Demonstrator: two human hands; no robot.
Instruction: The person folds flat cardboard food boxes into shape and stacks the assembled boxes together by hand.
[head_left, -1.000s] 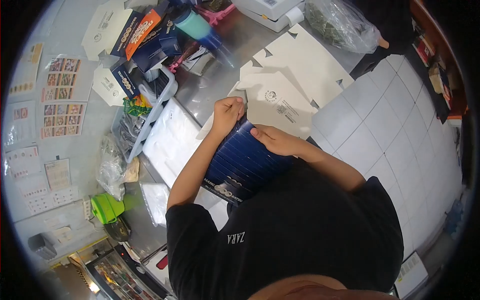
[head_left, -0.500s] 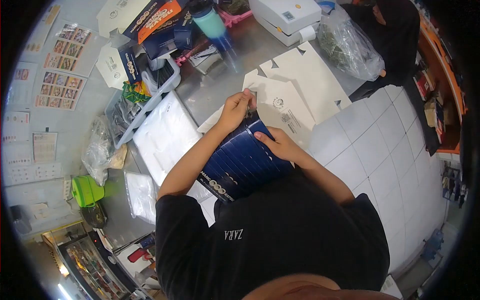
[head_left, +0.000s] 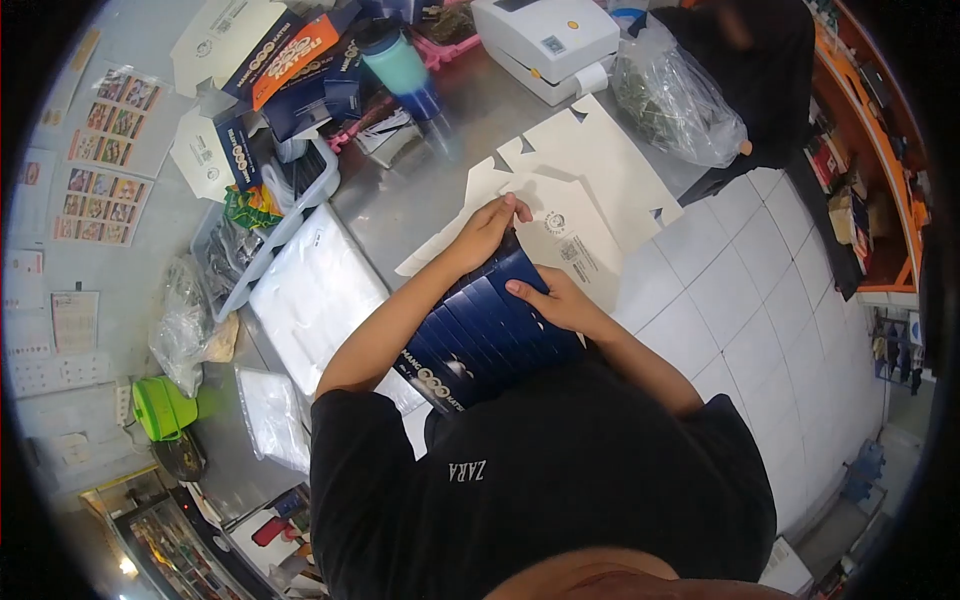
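A fanned stack of dark blue flat cardboard food boxes (head_left: 480, 325), printed with white lettering, leans against the front of my black shirt. My right hand (head_left: 558, 300) grips the stack's right side, thumb across the top face and the other fingers hidden beneath. At the far end of the stack, my left hand (head_left: 492, 232) is closed with bent fingers around the upper edge; its exact hold is partly hidden. Just beyond my hands, flat cream cardboard box blanks (head_left: 560, 225) overlap on the steel table (head_left: 385, 215).
A white label printer (head_left: 545, 45) and a tumbler (head_left: 400, 75) stand at the back. Left are white plastic bags (head_left: 315, 290) and a blue bin (head_left: 325, 180). A clear bag of greens (head_left: 675, 95) lies near a person in black (head_left: 765, 90). Tiled floor (head_left: 740, 290) lies right.
The table and its contents have shifted slightly left in view. My left hand's fingers have moved a little at the stack's far end, while my right hand keeps its grip.
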